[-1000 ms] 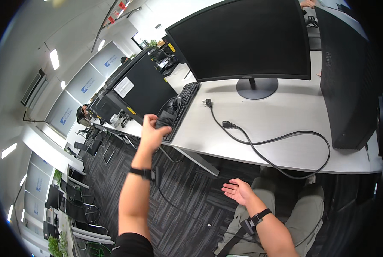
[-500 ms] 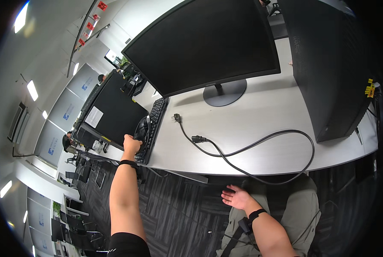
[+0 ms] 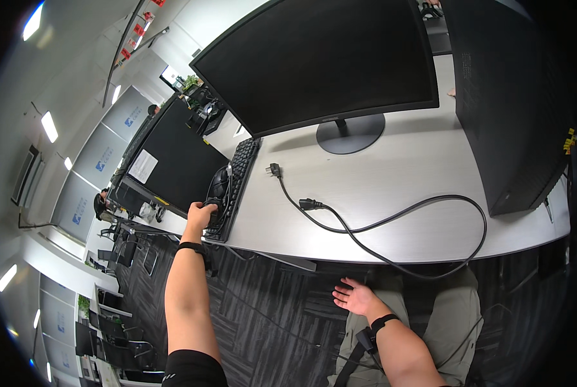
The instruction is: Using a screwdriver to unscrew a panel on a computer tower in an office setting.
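At the left end of the desk my left hand [image 3: 200, 215] reaches to the near end of a black keyboard [image 3: 242, 164]. Its fingers are closed round something dark beside the keyboard, which I cannot make out. Just beyond them a black mouse [image 3: 220, 183] rests on the keyboard, with thin cable loops alongside. Over my lap my right hand [image 3: 354, 299] is held palm up, fingers apart and holding nothing. A black power cord [image 3: 424, 201] lies looped on the desk, its pronged plug [image 3: 273, 169] and its socket end [image 3: 310, 204] towards the left; the loop hangs slightly over the front edge.
A large black monitor [image 3: 321, 64] stands on its round base [image 3: 351, 134] at the back. To the right rises a black computer tower [image 3: 504, 116]. Left of the keyboard is another dark case [image 3: 179, 158] with a paper sheet. Chairs and people are farther off left.
The desk and everything on it have shifted slightly right in the view. My left hand now grips a dark thing nearer the keyboard's close end, apart from the mouse. The right hand has hardly moved.
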Action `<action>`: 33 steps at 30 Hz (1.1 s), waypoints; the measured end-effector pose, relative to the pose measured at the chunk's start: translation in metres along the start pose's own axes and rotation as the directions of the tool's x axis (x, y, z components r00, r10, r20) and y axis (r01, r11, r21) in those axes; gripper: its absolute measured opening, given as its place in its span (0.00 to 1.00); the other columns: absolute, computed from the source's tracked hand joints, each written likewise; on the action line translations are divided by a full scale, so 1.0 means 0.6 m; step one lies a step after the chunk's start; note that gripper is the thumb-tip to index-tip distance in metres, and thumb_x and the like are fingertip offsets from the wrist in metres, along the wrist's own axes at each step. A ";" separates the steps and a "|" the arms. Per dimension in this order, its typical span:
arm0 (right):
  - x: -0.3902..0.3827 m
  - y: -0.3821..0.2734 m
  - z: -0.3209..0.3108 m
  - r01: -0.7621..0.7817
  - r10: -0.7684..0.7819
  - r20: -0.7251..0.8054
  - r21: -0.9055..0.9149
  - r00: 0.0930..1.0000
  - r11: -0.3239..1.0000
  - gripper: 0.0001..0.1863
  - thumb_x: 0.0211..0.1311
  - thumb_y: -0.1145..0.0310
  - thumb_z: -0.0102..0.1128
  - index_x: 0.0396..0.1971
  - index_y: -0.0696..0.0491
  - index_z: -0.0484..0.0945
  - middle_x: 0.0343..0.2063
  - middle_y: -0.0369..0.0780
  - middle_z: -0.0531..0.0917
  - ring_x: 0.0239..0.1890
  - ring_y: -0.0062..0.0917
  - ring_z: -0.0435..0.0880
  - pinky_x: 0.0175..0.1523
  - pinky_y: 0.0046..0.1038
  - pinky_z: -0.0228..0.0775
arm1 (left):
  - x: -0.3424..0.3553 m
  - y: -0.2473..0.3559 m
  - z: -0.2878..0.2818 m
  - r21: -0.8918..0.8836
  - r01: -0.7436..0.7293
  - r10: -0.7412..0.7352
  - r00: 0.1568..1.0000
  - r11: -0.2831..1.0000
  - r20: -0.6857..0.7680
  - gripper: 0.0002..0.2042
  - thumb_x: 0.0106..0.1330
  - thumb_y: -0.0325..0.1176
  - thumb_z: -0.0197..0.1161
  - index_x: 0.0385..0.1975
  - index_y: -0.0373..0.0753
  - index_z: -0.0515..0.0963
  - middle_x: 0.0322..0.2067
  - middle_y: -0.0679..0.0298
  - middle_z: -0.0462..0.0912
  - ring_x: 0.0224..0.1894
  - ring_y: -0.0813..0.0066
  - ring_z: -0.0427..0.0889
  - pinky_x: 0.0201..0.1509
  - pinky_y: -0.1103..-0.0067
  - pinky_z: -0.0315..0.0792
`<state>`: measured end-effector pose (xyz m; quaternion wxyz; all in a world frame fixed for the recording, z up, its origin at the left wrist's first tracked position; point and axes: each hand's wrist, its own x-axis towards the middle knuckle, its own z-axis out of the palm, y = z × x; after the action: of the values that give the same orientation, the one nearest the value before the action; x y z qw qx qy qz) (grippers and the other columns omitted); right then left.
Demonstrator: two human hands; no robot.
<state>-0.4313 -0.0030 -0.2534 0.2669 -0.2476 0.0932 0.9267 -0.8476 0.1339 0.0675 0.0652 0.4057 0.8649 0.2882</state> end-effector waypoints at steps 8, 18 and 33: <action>-0.004 -0.001 0.007 0.019 -0.020 -0.012 -0.022 1.000 1.000 0.18 0.59 0.58 0.64 0.46 0.47 0.72 0.46 0.43 0.74 0.51 0.38 0.73 0.57 0.46 0.66 | -0.107 0.114 0.019 0.147 -0.489 0.510 0.823 0.860 -0.249 0.26 0.52 0.38 0.68 0.51 0.33 0.73 0.50 0.50 0.77 0.55 0.54 0.75 0.60 0.68 0.67; 0.003 0.008 0.007 0.026 -0.026 -0.012 -0.023 1.000 0.999 0.20 0.60 0.53 0.61 0.47 0.46 0.71 0.46 0.43 0.74 0.51 0.40 0.73 0.57 0.48 0.64 | -0.292 0.246 0.139 0.182 -0.958 0.807 0.287 0.224 0.517 0.30 0.53 0.27 0.63 0.60 0.41 0.66 0.57 0.51 0.72 0.61 0.54 0.70 0.63 0.64 0.63; -0.048 0.001 0.010 0.018 -0.018 0.050 -0.005 0.999 1.000 0.23 0.61 0.52 0.57 0.49 0.50 0.68 0.46 0.48 0.74 0.52 0.43 0.72 0.58 0.51 0.62 | -0.314 0.233 0.145 0.079 -0.983 0.859 0.181 0.163 0.479 0.09 0.57 0.23 0.51 0.38 0.32 0.67 0.36 0.51 0.72 0.41 0.52 0.76 0.46 0.64 0.72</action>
<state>-0.4126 -0.0145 -0.2336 0.2766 -0.2259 0.0816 0.9305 -0.5999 0.1041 0.0503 -0.0645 0.8968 0.4370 0.0246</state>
